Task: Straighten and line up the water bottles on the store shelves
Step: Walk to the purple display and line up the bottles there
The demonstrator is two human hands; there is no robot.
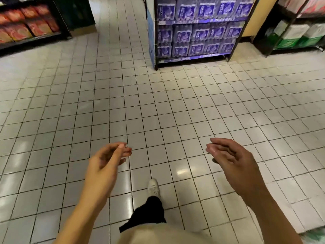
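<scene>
- The floor (123, 103) is pale square tile with dark grout, glossy, with soft patches of reflected ceiling light.
- The left hand (105, 161) is held out low over the floor, palm turned inward, fingers loosely bent; its grip is apart and it carries nothing.
- The right hand (230, 155) mirrors it on the other side, palm inward, fingers relaxed and slightly curled; its grip is also apart and bare.
- Both hands are well apart from each other and well short of any shelf.
- Between the forearms, a white shoe (153, 187) is planted on the tile under a dark trouser leg (149, 213).
- The water packs (198, 30) sit straight ahead across the floor, on a dark-framed rack (193, 59), stacked in rows of clear plastic-wrapped bundles with blue-purple labels, several tiers high.
- Blue price strips run along the shelf edges of that rack; the print is too blurred to read.
- At far left a black shelf (35, 39) holds red and orange packets (26, 23), angled toward the aisle.
- At far right another dark rack (281, 41) holds white and green boxes (299, 36) low down, with pinkish goods above.
- An aisle of the same tile runs away between the left shelf and the water rack.
</scene>
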